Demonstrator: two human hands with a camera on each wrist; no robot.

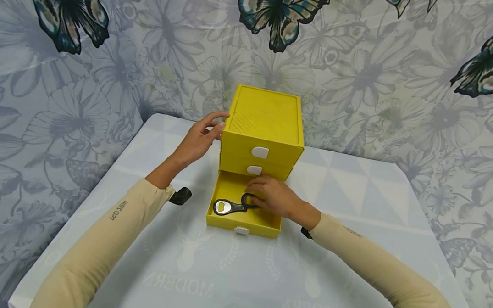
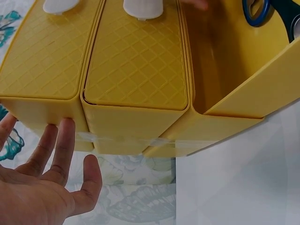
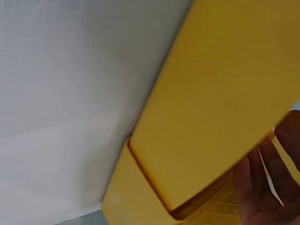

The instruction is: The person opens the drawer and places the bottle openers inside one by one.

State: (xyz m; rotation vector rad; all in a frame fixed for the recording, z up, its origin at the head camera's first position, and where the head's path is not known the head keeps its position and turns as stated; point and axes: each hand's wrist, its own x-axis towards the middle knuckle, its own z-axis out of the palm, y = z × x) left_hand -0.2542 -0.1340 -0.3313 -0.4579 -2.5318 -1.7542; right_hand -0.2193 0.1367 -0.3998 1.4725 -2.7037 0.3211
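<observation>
A yellow three-drawer box (image 1: pixel 269 116) stands on the table with its bottom drawer (image 1: pixel 228 183) pulled out. My left hand (image 1: pixel 197 140) touches the box's left side with spread fingers, fingertips (image 2: pixel 67 129) against the wall near the top drawer. Inside the open drawer lies a black bottle opener (image 1: pixel 223 207) with a metal head. Beside it is a dark blue loop handle (image 2: pixel 255 18), like that of scissors; the rest of it is hidden. My right hand (image 1: pixel 275 196) reaches over the drawer's right wall, its fingers loosely bent and overlapping the blue loop in the head view.
White pull tabs (image 1: pixel 260 152) mark the drawer fronts; the upper two drawers are closed. The pale patterned table (image 1: pixel 175 266) spreads around the box. Behind it hangs a floral backdrop (image 1: pixel 172 54) with butterflies.
</observation>
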